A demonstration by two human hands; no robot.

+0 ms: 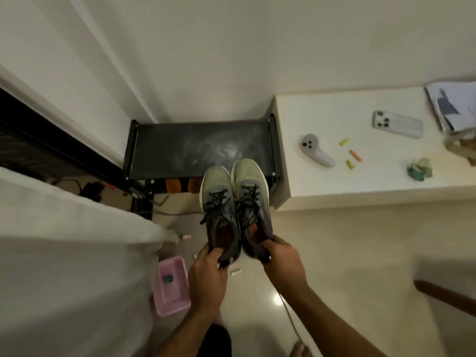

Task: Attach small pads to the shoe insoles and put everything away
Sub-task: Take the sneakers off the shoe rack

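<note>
Two grey-green running shoes with black laces hang side by side in the air, toes pointing away from me. My left hand (207, 271) grips the heel of the left shoe (219, 204). My right hand (282, 258) grips the heel of the right shoe (251, 199). Orange insoles show inside both shoe openings. The toes hover over the front edge of a black shoe rack (180, 148), whose dusty top shelf is bare. Orange footwear sits on a lower shelf. A small white piece (235, 271) lies on the floor below the shoes.
A pink plastic basket (171, 286) with a small blue item stands on the floor at lower left, beside a white bed edge (77, 228). To the right, a white cabinet top (360, 150) carries a grey controller, a phone, small coloured bits, a green cloth and papers.
</note>
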